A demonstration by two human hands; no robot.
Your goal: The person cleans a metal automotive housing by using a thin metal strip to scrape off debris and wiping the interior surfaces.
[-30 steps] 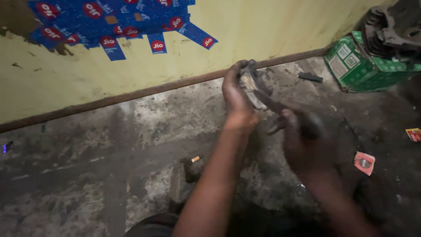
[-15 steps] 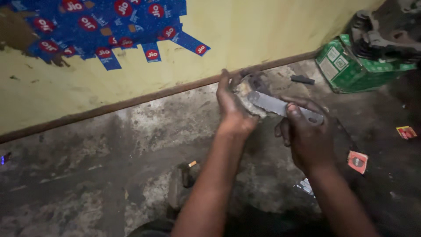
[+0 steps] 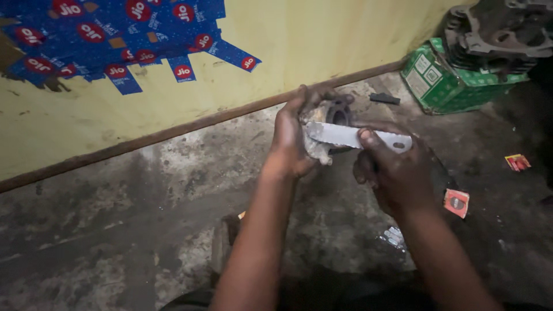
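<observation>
While clenched in left-hand fingers (image 3: 299, 109) — metal part (image 3: 334, 112); saw blade (image 3: 345, 136) across it, pinched by right hand (image 3: 397, 173).

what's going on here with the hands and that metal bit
A person crouched over a stained concrete floor holds a grimy round metal part in the left hand. The right hand grips a flat toothed blade and lays its edge across the part's face. Behind, near the yellow wall, a green carton sits with a dark engine casting on top. Small red wrappers lie on the floor.
</observation>
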